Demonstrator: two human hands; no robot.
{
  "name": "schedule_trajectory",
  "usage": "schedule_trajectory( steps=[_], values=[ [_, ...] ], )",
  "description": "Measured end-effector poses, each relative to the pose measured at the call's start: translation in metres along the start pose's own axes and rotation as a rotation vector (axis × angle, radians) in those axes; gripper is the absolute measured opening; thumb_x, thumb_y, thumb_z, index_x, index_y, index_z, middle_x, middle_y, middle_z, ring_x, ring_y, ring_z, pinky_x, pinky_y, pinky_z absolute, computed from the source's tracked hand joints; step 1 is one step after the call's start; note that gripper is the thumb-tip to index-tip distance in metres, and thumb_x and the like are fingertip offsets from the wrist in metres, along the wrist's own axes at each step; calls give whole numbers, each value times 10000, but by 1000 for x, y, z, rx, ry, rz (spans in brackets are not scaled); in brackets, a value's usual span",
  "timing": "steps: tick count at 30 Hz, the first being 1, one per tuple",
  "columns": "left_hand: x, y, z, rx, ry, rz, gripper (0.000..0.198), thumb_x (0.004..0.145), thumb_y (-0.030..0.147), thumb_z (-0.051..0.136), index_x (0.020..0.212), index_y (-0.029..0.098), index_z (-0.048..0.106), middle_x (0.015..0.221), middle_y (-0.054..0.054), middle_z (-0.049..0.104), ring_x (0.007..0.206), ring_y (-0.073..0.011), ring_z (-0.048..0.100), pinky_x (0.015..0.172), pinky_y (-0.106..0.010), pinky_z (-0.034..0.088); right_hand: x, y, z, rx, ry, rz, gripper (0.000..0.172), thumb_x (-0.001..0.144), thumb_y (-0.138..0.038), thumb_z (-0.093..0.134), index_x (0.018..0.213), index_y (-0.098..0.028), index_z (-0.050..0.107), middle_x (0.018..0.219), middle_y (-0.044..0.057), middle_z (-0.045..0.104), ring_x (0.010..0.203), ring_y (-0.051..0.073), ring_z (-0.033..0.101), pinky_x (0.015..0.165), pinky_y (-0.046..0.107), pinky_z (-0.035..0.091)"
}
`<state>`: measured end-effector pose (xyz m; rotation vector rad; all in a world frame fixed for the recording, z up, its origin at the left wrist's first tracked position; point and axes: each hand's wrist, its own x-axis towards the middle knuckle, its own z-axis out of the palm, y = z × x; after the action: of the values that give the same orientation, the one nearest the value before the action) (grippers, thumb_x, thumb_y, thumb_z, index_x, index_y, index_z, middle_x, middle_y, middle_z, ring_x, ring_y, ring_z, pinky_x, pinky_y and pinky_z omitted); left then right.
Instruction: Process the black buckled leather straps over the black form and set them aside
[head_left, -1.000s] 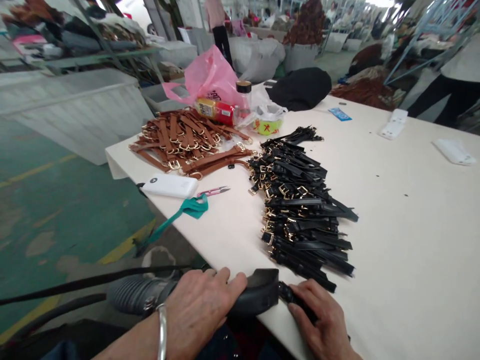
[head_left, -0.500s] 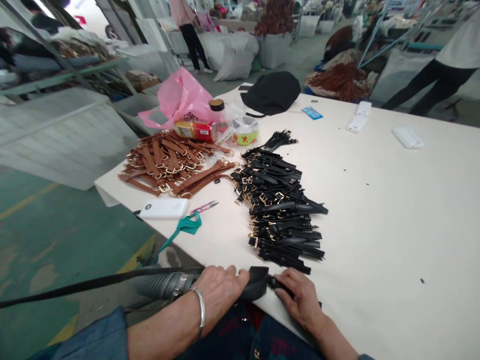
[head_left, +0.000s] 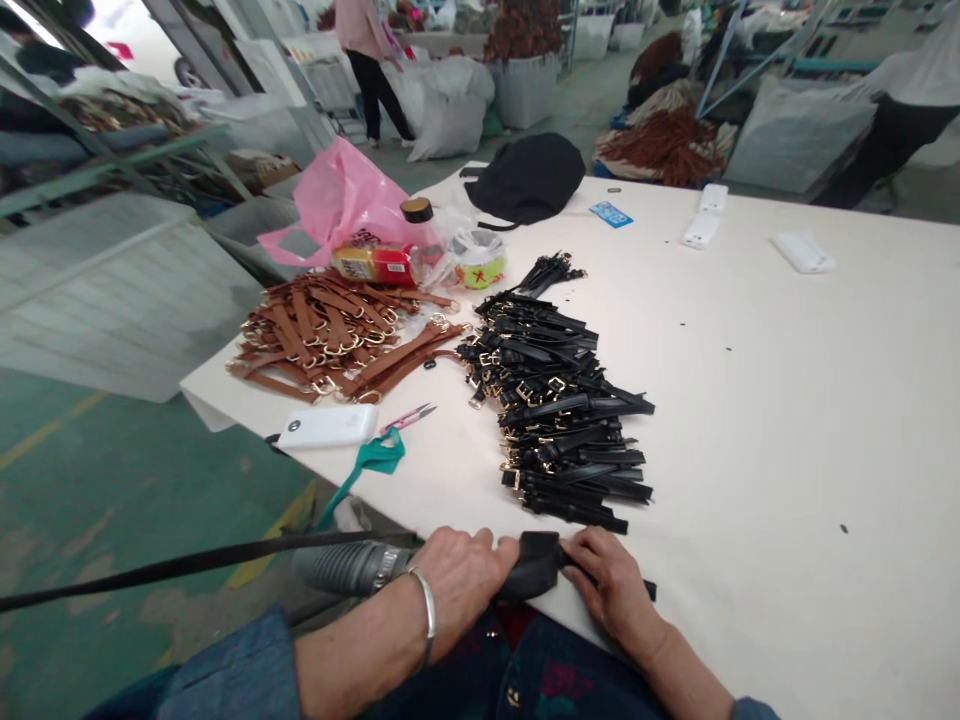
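My left hand is wrapped round a black hose nozzle at the near edge of the white table; a grey ribbed hose runs off to the left. My right hand presses a black strap flat against the nozzle's mouth, fingers closed on it. Just beyond my hands lies a long pile of black buckled straps. A heap of brown straps lies at the far left of the table.
A white power bank, pink snips and a teal cord lie near the left edge. Pink bag, bottle, black bag and white boxes sit farther back. People stand beyond the table.
The view has swung and pulled back, so the table looks farther off. My hands stay on the nozzle and strap, shifted slightly right along the edge.
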<state>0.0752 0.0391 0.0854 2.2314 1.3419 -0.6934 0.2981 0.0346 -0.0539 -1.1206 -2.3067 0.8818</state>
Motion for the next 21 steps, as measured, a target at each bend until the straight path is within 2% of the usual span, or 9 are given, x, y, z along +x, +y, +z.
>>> schedule_trajectory(
  steps=[3,8,11,15,21],
  values=[
    [2,10,-1,-57,1,32,345,696,159,466,1035,211,431,888,-72,589,743,-269,608,614,-412,485,-3,-1,2,21,40,22,159,831,-181,438,877,-188,589,859,78,543,811,207,516,707,341,455],
    [-6,-2,-1,-119,-58,-71,332,717,187,447,1045,231,430,913,-67,588,790,-263,609,676,-421,477,-6,-5,7,20,113,53,273,830,-222,481,1096,-210,541,904,85,558,846,214,527,725,349,467],
    [-6,-9,-1,-89,-79,-73,340,707,155,446,1039,226,435,897,-69,590,780,-269,611,665,-430,476,-4,-9,6,15,128,65,326,807,-241,515,1132,-218,527,923,80,568,844,212,534,727,348,466],
    [-2,-7,2,-56,-58,-53,323,706,133,430,1019,213,443,885,-81,592,759,-275,610,634,-430,479,1,-14,4,12,113,87,281,784,-281,551,1060,-237,583,899,62,581,819,200,541,718,335,460],
    [-6,-16,6,-100,-53,-40,351,701,184,460,1045,243,424,903,-56,584,783,-270,606,662,-430,478,5,-15,10,58,208,177,163,788,-319,572,904,-238,653,805,46,596,757,179,559,686,302,462]
  ],
)
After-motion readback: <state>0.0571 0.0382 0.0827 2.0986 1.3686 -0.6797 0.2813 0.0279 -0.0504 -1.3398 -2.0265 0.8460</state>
